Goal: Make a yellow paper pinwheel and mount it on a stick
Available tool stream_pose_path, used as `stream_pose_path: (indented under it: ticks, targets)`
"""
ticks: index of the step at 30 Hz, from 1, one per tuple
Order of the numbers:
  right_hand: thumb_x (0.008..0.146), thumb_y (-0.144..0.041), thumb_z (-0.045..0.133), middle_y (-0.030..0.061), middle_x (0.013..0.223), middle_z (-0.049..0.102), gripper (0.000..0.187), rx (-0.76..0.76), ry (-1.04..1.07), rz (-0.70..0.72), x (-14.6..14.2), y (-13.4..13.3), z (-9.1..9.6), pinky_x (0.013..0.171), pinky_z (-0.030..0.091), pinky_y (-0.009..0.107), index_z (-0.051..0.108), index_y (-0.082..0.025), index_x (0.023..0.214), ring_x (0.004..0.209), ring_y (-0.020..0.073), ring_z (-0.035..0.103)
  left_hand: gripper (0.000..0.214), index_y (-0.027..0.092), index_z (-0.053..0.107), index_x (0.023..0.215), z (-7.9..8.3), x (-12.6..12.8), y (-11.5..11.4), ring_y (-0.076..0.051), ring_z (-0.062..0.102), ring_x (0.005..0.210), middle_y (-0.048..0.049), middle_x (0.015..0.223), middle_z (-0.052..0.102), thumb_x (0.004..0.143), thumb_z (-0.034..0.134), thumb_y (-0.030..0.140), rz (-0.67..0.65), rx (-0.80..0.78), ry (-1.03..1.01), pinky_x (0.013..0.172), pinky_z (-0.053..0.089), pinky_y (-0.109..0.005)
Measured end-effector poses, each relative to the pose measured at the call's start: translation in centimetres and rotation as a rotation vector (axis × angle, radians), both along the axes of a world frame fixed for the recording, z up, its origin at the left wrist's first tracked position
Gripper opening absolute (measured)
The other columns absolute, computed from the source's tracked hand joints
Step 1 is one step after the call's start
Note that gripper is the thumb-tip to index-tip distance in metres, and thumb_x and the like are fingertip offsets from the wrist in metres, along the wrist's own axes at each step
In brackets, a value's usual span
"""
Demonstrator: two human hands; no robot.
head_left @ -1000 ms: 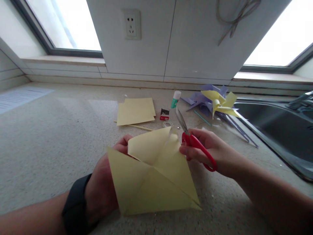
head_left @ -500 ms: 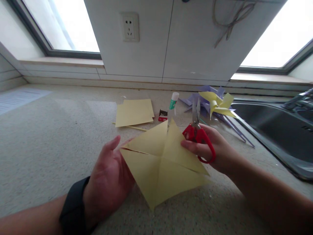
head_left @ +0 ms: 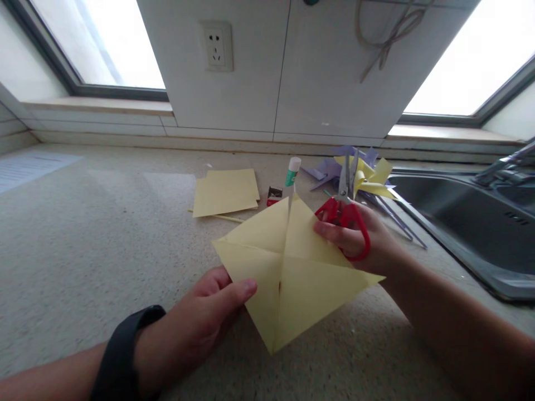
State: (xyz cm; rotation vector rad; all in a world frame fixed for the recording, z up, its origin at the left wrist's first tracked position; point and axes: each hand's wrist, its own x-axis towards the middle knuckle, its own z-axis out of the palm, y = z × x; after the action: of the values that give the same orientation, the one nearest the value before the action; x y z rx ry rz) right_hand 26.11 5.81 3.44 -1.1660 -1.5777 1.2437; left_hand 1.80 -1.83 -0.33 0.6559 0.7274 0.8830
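Note:
A square of yellow paper (head_left: 309, 289), slit from its corners toward the middle and creased, is held above the counter with one corner toward me. My left hand (head_left: 204, 312) pinches its lower left edge, thumb on top and fingers underneath. At the upper right edge my right hand (head_left: 363, 234) grips the same sheet between thumb and fingers. Red-handled scissors (head_left: 345, 209) are also in my right hand, their blades pointing up and away, slightly parted. The fingers behind the paper are hidden.
Yellow paper sheets (head_left: 225, 192) lie behind, over a thin yellow stick (head_left: 228, 218). Near them are a small red box (head_left: 274, 196) and a glue stick (head_left: 293, 171). Purple and yellow pinwheels (head_left: 371, 178) lie beside the metal sink (head_left: 480, 234). Printed paper (head_left: 33, 167) is far left.
My left thumb, raised off the sheet before, now presses on its lower left edge. The paper has turned a little, and the scissors have shifted slightly up and right.

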Motion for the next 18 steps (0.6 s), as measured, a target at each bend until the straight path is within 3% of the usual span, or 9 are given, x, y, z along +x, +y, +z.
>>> stream_pose_path:
  ticks: [3, 6, 18]
  targets:
    - [0.076, -0.040, 0.081, -0.0035, 0.064, 0.058, 0.029, -0.002, 0.079, 0.016, 0.1, 0.2, -0.2, 0.044, 0.039, 0.022, 0.060, -0.020, 0.081, 0.051, 0.0094, 0.051, 0.023, 0.015, 0.076, 0.088, -0.4, -0.2, 0.0, -0.015, 0.063, 0.064, -0.0065, 0.080, 0.074, 0.079, 0.080, 0.036, -0.020, 0.034, 0.089, 0.060, 0.049, -0.023]
    - [0.076, -0.040, 0.082, -0.0040, 0.064, 0.058, 0.029, 0.014, 0.103, 0.008, 0.2, 0.4, -0.6, 0.044, 0.039, 0.021, 0.061, -0.020, 0.080, 0.051, 0.0087, 0.052, 0.029, 0.015, 0.077, 0.085, -0.9, -0.2, 0.2, -0.010, 0.055, 0.056, -0.0033, 0.073, 0.071, 0.075, 0.084, 0.041, -0.041, 0.066, 0.129, 0.050, 0.042, -0.019]
    - [0.085, -0.042, 0.074, -0.0010, 0.067, 0.061, 0.024, 0.101, 0.165, -0.101, 0.4, 1.0, -0.9, 0.048, 0.039, 0.023, 0.065, -0.020, 0.078, 0.055, 0.0103, 0.054, 0.031, 0.014, 0.074, 0.106, -0.1, 0.2, 0.6, -0.019, 0.068, 0.078, -0.0093, 0.095, 0.076, 0.079, 0.078, 0.030, 0.126, -0.032, 0.043, 0.067, 0.051, -0.027]
